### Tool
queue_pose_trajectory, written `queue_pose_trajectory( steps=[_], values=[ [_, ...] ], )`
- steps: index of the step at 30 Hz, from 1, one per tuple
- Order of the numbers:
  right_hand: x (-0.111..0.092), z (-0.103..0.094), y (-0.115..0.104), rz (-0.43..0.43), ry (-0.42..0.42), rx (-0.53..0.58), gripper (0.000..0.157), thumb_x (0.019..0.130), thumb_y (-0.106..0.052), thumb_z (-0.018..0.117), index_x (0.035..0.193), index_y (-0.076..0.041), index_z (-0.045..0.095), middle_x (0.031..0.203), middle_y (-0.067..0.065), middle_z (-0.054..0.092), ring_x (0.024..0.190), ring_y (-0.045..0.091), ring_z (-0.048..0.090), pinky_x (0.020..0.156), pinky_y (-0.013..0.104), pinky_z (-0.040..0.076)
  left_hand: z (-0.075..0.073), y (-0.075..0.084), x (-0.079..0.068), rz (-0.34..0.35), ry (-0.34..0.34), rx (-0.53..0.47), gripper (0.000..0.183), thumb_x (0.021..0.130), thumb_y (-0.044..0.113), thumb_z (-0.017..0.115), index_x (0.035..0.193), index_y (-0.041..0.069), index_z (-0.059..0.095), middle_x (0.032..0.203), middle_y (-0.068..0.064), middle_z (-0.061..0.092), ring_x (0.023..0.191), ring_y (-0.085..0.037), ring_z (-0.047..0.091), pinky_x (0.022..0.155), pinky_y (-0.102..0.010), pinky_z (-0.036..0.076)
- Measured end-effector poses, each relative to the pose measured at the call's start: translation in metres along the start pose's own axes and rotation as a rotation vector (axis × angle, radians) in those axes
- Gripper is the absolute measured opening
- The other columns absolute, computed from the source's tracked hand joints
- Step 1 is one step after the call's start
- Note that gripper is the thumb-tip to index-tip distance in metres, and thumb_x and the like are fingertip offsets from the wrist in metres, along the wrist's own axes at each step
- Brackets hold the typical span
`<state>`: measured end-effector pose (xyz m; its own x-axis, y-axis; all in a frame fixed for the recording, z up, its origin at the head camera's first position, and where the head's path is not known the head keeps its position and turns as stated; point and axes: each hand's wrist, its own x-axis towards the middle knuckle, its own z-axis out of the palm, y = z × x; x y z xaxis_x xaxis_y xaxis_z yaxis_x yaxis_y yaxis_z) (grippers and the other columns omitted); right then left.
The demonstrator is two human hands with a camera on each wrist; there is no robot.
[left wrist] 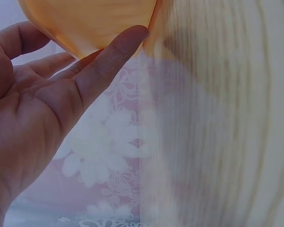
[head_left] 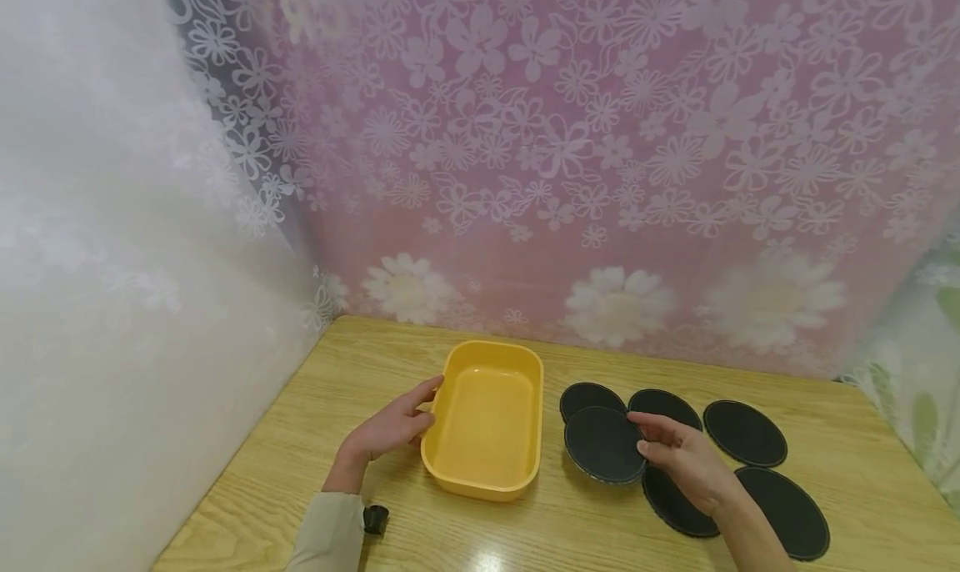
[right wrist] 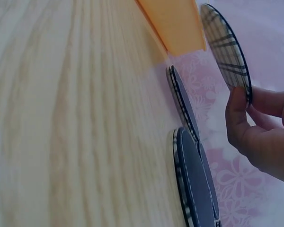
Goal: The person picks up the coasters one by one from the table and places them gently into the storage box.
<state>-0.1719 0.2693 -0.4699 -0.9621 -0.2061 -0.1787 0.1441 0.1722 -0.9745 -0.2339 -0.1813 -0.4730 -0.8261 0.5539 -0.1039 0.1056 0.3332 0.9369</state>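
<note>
My left hand (head_left: 393,426) rests against the left side of a yellow rectangular plastic tub (head_left: 487,422), with the thumb and fingers stretched along its outer wall. In the left wrist view the thumb (left wrist: 118,47) lies straight against the tub. My right hand (head_left: 686,464) pinches the edge of a round black coaster (head_left: 603,445) between thumb and fingers. The right wrist view shows this coaster (right wrist: 227,52) raised above the table and tilted, its plaid underside visible. Below and around the right hand lie several matching coasters (head_left: 745,433), black face up.
A wood-grain table (head_left: 285,464) carries everything. Near my left sleeve sits a small black object (head_left: 376,519). Flowered pink cloth (head_left: 525,180) hangs behind the table, and whitish cloth (head_left: 135,263) hangs on the left.
</note>
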Motion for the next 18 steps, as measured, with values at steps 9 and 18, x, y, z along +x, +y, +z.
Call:
queue_pose_trajectory(
  steps=[9, 18],
  values=[
    [0.006, 0.013, -0.010, 0.015, 0.000, 0.118, 0.067, 0.099, -0.013, 0.061, 0.156, -0.002, 0.028, 0.146, 0.017, 0.026, 0.106, 0.002, 0.053, 0.085, 0.030, 0.053, 0.000, -0.002, 0.000, -0.001, -0.001, -0.016, 0.064, 0.103, 0.014, 0.045, 0.161, 0.014, 0.016, 0.158, -0.021, 0.026, 0.114, -0.026, 0.060, 0.080, -0.037, 0.053],
    [0.014, 0.031, -0.021, -0.025, -0.009, 0.186, 0.069, 0.098, -0.009, 0.061, 0.157, -0.002, 0.025, 0.129, 0.006, 0.034, 0.111, 0.002, 0.048, 0.083, 0.024, 0.053, -0.001, -0.002, 0.001, -0.002, -0.001, -0.009, 0.063, 0.104, 0.012, 0.043, 0.161, 0.013, 0.015, 0.159, -0.021, 0.026, 0.116, -0.028, 0.059, 0.080, -0.037, 0.053]
  ],
)
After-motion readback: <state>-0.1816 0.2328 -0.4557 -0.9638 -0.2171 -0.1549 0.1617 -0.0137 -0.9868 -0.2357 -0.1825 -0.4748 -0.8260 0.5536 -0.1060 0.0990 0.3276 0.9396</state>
